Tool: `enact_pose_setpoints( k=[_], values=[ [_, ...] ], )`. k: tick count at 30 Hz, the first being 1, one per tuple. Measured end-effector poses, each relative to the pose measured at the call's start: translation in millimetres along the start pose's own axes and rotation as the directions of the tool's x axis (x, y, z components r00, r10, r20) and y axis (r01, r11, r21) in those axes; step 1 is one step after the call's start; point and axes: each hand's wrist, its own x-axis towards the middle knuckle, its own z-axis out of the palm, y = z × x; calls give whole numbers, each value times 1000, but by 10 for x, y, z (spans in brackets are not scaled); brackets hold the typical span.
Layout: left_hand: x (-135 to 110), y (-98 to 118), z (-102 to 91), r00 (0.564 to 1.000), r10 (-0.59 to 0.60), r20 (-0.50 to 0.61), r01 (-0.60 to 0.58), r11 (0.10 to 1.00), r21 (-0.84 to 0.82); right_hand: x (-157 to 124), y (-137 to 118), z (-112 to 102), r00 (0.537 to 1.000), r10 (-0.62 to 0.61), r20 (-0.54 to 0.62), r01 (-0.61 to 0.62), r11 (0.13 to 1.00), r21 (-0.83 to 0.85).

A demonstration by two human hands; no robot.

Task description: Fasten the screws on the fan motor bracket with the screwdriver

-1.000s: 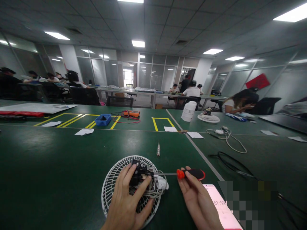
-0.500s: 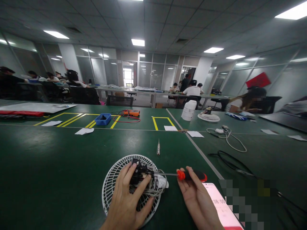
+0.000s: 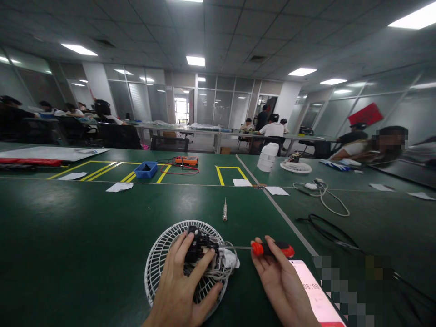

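Driver (image 3: 258,249): sits R of the motor (image 3: 196,243), just above the table (image 3: 85,254). Long axis runs L–R across the view, approx. level, handle end a bit nearer the person. Blade points L, into the R side of the motor; handle points R. Tip engagement: can't tell, tip hidden.

R hand (image 3: 281,284): palm turned up and inward; thumb & fingers pinch the handle at its red front end. Rear of handle projects free past the fingers.

L hand (image 3: 184,281): back up, fingers spread over the motor, fingertips on it; thumb apart, over the guard (image 3: 152,268).

Guard: round, white, flat on table, w/ motor on top. Cord (image 3: 218,274) is bunched at the motor's near R side, w/ a white part (image 3: 230,259) beside it.

Tester (image 3: 225,211): on table beyond guard, long axis fore-aft, tip pointing away from person. Phone (image 3: 316,295): R of R hand, partly covered by it.
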Motion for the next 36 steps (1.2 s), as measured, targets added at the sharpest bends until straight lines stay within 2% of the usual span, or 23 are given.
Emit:
enact_pose_setpoints(
  k=[12, 20, 28, 31, 36],
  values=[
    [-21, -35, -16, 999, 38, 28, -39, 999, 24, -16, -19, 12, 999, -36, 40, 37, 999, -11],
    [-36, -38, -34, 998, 42, 54, -44, 999, 23, -9, -27, 16, 998, -57, 21, 58, 997, -48],
    [-8, -30, -38, 998, 25, 56, -25, 1000, -11, -16, -47, 20, 1000, 1, 28, 1, 998, -59],
    [2, -12, -51, 998, 8, 55, -7, 1000, -29, -28, -38, 43, 1000, -29, -9, 28, 996, -83],
    [8, -15, -57, 998, 0, 57, 2, 1000, -25, -44, -49, 78, 997, -71, -1, 71, 997, -32]
  ],
)
